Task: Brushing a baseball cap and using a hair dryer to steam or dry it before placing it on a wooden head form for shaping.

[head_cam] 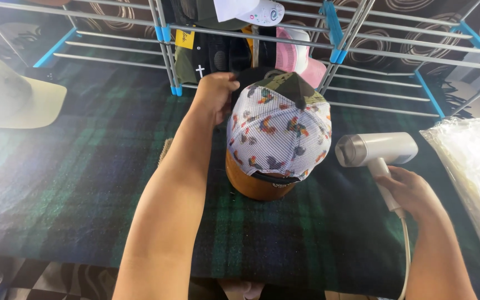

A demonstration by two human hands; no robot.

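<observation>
— White mesh on that trucker cap point(278, 133), printed with small coloured shapes; it sits over a rounded tan form point(254, 186) on the plaid-covered bench point(73, 183). Where are the hands?

— Left hand point(215, 91) is at the far side of the cap, fingers curled and pinching the dark front panel near the brim. Right hand point(412, 191) is to the cap's right, wrapped shut around the handle of a white hair dryer point(376, 150), whose nozzle faces the mesh.

— How would you handle this well?

— I'd judge: keep the pinch light so the crown stays seated on the form, and keep the nozzle apart from the mesh, sweeping rather than dwelling. Mind the cord point(405, 250) hanging off the near edge.

— Anything close by?

— Behind the cap, a wire rack point(340, 41) with more caps; far right, a clear plastic bag point(473, 166).
</observation>
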